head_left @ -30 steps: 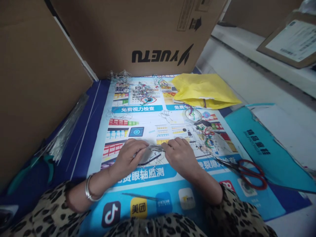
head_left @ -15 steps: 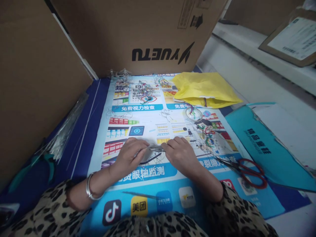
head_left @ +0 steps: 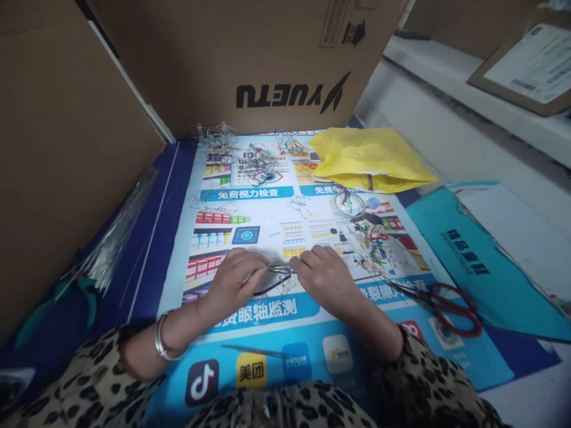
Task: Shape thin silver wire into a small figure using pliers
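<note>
Left hand (head_left: 236,276) and right hand (head_left: 323,276) face each other, fingers curled and closed, their fingertips gripping opposite ends of a slim, silvery metal piece (head_left: 280,269); it spans the short gap between them, and its exact shape is too small to tell. Beyond both hands stands a big brown cardboard box (head_left: 223,65) with upside-down black YUETU lettering, and a plain brown cardboard panel (head_left: 66,137) rises to the left of the left hand. Under the hands lies a large blue-and-white printed poster (head_left: 209,351). Well to the right of the right hand is a flat turquoise sheet with dark characters (head_left: 486,261); a bright yellow soft bag (head_left: 370,157) lies beyond that hand, slightly right. Left of the left hand rests a bundle of thin, straight silvery wires (head_left: 113,249). Red-handled metal scissors (head_left: 428,300) lie right of the right hand, blades toward it, while teal-handled pliers (head_left: 92,300) sit left of the left forearm. Just past the right hand is a tangle of red, green and silvery wire (head_left: 377,244). Nearer the body than the hands lies a dark, slender, pointed tool (head_left: 254,351). Beyond the right hand, a clear round ring (head_left: 338,208) touches the poster; a silver bangle (head_left: 159,339) circles the left wrist.
</note>
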Demonstrator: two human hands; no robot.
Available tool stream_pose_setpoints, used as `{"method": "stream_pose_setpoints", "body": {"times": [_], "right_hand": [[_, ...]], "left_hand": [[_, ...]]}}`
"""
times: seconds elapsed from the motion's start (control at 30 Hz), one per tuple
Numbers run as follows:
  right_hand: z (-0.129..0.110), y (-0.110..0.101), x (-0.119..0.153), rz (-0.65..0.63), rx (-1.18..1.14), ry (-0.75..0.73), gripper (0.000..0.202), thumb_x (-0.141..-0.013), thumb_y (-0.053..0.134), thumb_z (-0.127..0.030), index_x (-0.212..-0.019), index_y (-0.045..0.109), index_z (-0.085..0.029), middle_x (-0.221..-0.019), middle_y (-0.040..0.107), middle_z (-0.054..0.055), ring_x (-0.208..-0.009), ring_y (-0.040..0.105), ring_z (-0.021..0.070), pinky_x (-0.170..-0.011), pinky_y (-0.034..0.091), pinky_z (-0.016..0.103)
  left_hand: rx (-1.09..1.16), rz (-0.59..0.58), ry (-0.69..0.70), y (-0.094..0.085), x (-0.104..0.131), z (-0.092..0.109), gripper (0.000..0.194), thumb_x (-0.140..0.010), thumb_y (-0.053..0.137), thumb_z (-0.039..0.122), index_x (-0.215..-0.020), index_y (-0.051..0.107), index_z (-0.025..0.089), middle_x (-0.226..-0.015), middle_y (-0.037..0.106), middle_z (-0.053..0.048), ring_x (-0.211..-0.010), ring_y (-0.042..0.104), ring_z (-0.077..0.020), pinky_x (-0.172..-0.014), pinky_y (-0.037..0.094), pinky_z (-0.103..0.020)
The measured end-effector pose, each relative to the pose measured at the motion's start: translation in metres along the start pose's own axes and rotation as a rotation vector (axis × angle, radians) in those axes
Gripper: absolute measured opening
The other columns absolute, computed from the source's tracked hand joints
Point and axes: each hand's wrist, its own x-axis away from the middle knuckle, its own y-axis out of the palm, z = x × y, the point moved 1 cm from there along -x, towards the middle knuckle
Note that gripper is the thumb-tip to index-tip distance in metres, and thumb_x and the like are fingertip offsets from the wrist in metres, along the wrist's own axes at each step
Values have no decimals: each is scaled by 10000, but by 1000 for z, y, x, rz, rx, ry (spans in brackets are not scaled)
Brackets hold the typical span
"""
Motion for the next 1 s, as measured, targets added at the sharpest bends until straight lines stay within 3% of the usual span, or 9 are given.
{"method": "stream_pose_setpoints", "body": {"times": [1.0], "right_hand": [[-8,5,2,-25,-11,63,96,-849,508,-163,-898,590,-174,-761,564,47,-754,436,197,-642,270,337]], "left_hand": [[42,39,-85,0,4,1,77,-849,487,154,-815,546,190,-818,639,-37,-779,568,-158,-698,463,-328]]}}
